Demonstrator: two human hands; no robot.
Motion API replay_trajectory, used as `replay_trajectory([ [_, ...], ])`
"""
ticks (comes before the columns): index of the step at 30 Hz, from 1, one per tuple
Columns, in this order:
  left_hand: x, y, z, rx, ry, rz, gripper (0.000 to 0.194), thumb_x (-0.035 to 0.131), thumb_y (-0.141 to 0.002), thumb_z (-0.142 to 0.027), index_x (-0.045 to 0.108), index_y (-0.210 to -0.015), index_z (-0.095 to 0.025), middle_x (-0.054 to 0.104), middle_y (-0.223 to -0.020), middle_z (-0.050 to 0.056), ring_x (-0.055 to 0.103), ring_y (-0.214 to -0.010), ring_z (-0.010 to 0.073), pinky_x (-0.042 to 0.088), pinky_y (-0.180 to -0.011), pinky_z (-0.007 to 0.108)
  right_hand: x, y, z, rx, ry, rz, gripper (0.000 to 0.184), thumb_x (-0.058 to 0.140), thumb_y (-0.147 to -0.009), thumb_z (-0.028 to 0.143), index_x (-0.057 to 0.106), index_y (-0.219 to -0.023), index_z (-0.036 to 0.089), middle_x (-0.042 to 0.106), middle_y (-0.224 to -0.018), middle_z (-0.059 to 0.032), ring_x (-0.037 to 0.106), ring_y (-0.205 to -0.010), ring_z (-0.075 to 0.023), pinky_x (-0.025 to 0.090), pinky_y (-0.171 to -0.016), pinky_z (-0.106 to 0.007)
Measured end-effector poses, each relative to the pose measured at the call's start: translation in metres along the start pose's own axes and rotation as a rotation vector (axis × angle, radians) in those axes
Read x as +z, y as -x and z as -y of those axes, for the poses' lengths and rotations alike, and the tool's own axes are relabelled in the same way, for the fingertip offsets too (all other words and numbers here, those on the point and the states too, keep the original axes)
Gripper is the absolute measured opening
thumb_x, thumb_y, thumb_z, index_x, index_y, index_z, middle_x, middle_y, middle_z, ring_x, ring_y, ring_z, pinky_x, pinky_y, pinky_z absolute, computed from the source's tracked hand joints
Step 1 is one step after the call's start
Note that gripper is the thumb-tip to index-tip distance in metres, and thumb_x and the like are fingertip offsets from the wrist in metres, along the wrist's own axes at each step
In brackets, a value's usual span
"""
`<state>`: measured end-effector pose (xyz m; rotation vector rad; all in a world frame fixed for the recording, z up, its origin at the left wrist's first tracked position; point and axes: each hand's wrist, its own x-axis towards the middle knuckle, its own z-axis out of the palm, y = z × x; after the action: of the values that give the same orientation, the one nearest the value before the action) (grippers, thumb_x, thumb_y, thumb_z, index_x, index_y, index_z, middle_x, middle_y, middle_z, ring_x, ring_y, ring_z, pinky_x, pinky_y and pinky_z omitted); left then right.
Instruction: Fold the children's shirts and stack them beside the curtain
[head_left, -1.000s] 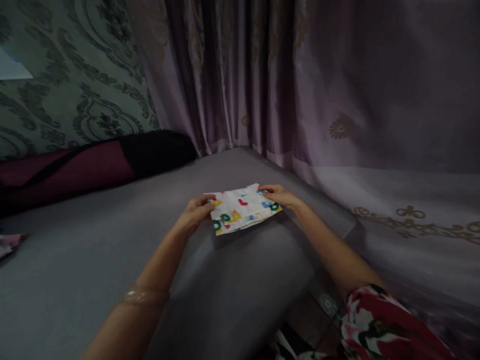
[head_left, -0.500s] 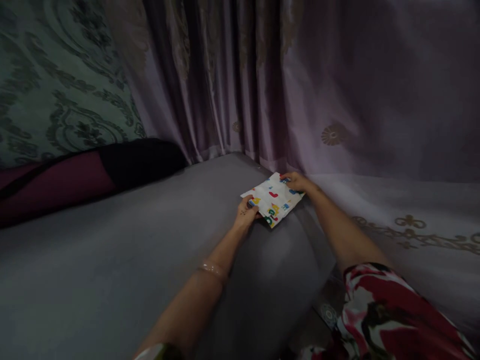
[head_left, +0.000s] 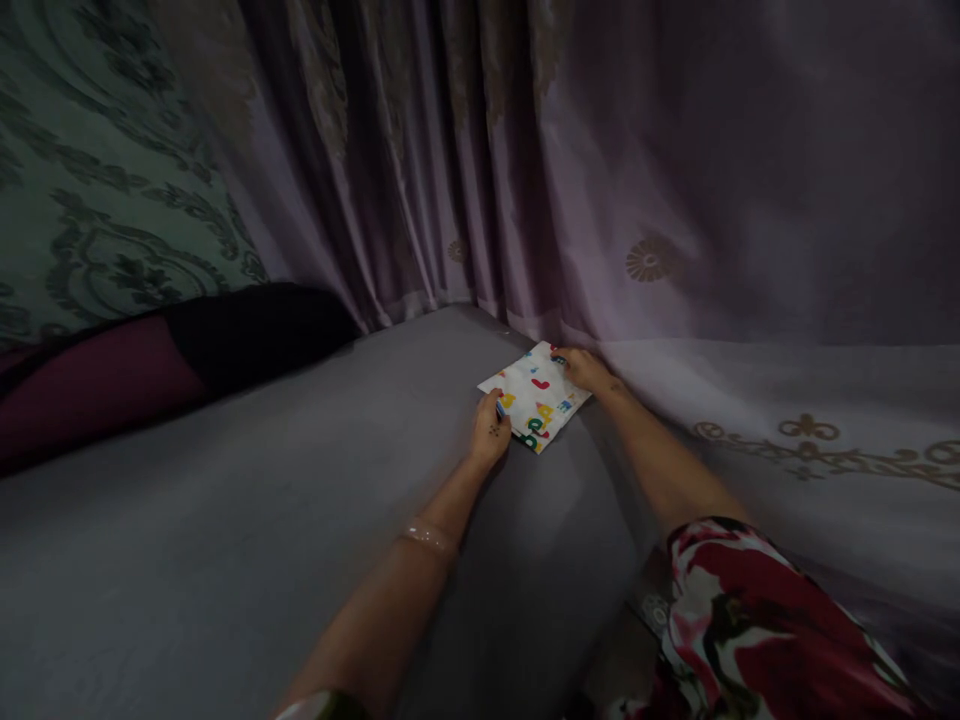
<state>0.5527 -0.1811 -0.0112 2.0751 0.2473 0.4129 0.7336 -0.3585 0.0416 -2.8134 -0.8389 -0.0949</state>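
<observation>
A folded white cloth with colourful printed letters and shapes lies near the far corner of the grey covered surface. At its left edge, my left hand grips it with the thumb on top; the other fingers are mostly hidden. My right hand is closed over the far right edge, its fingertips on the print. The cloth looks flat and squared, with layered edges along the near side. Whether it rests fully on the surface is hard to tell in the dim light.
Purple curtains hang behind the surface and along its right side, with a pale embroidered lower band. A maroon and black cushion-like roll lies along the back left, against green patterned wall covering.
My left thumb and hand have shifted slightly at the cloth's left edge, and the fingers seen beneath it are now hidden. The view has swung a little to the right.
</observation>
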Motion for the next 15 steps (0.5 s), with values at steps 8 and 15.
replay_trajectory([
  [8,-0.016,0.019,-0.011,-0.045,-0.447,0.078,0.052,0.052,-0.086,-0.029,0.046,-0.137,-0.022,0.048,-0.14,0.012,0.046,-0.12,0.032,0.038,-0.1,0.045,0.009,0.012,0.015,0.023,0.239,-0.043,0.049,0.04,-0.088,0.003,0.058,-0.13,0.021,0.061,-0.127,-0.0092,0.054,-0.116,-0.0232,0.04,-0.097,-0.033],
  [15,-0.054,0.046,0.007,0.041,-0.571,0.257,0.055,0.05,-0.089,-0.034,0.045,-0.138,-0.011,0.034,-0.15,0.02,0.035,-0.135,0.0319,0.03,-0.111,0.042,0.014,0.032,0.044,0.146,0.296,-0.121,0.04,0.038,-0.094,0.011,0.055,-0.13,0.011,0.046,-0.142,-0.0184,0.046,-0.124,-0.0276,0.032,-0.101,-0.04],
])
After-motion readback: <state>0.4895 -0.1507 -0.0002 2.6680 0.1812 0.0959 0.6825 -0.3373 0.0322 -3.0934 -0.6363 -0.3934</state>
